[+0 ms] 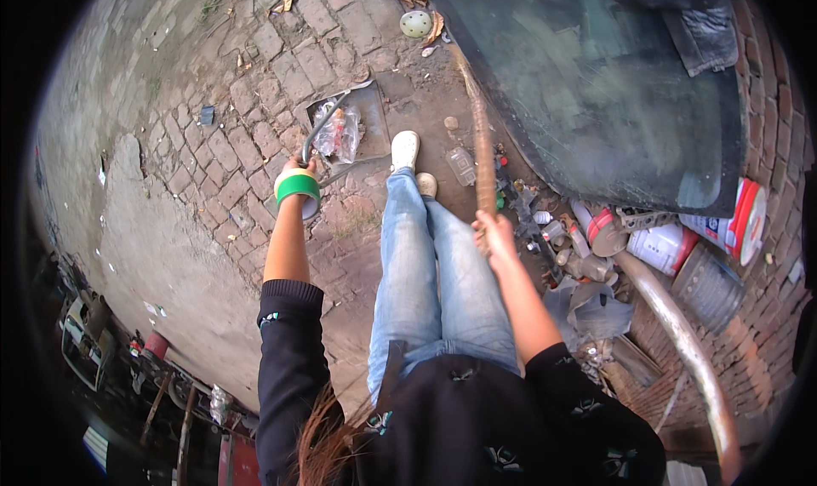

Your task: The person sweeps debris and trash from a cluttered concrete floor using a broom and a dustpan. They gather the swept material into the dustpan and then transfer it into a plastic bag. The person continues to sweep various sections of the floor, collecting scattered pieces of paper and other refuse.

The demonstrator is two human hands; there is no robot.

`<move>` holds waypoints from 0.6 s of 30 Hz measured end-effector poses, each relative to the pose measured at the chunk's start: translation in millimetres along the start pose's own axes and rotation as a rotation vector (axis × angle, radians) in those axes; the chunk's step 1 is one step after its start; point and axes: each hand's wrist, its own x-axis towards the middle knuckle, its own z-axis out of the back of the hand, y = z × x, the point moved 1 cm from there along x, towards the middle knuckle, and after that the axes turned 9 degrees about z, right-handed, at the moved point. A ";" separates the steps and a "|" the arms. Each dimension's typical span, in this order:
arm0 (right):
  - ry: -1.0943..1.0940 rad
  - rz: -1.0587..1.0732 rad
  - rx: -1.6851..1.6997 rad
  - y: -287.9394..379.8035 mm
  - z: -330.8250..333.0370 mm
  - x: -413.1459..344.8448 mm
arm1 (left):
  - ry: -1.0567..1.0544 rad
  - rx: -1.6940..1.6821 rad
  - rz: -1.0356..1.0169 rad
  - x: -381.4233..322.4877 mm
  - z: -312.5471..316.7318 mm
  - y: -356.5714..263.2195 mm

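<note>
My left hand (pixel 300 165) grips the bent metal handle (pixel 317 127) of a metal dustpan (pixel 376 112). The pan rests on the brick ground with crumpled clear plastic wrapping (pixel 338 132) inside it. Rolls of green tape (pixel 297 186) and yellow tape (pixel 281 178) hang around my left wrist. My right hand (pixel 495 236) is closed around a long brown stick (pixel 483 147). The stick's far end reaches the ground beside a large dark glass sheet (pixel 613 103); whether it carries bristles cannot be made out.
Bottles and scraps (pixel 574 240) are heaped at my right, near paint buckets (pixel 664 246) and a pale curved pole (pixel 683 339). A clear plastic container (pixel 462 165) lies by my shoes (pixel 405 149). Dark trousers (pixel 702 29) lie on the glass. A brick wall (pixel 775 122) stands beyond.
</note>
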 end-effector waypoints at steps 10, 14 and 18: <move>-0.052 0.105 0.019 131.1 9.6 41.1 | 0.051 -0.109 0.019 32.1 -13.7 16.2; -0.031 0.106 0.056 150.3 -18.7 46.0 | 0.102 -0.099 0.082 34.8 -10.6 13.0; -0.055 0.089 0.070 159.2 -41.3 44.0 | 0.032 0.005 0.085 22.2 -1.1 -5.0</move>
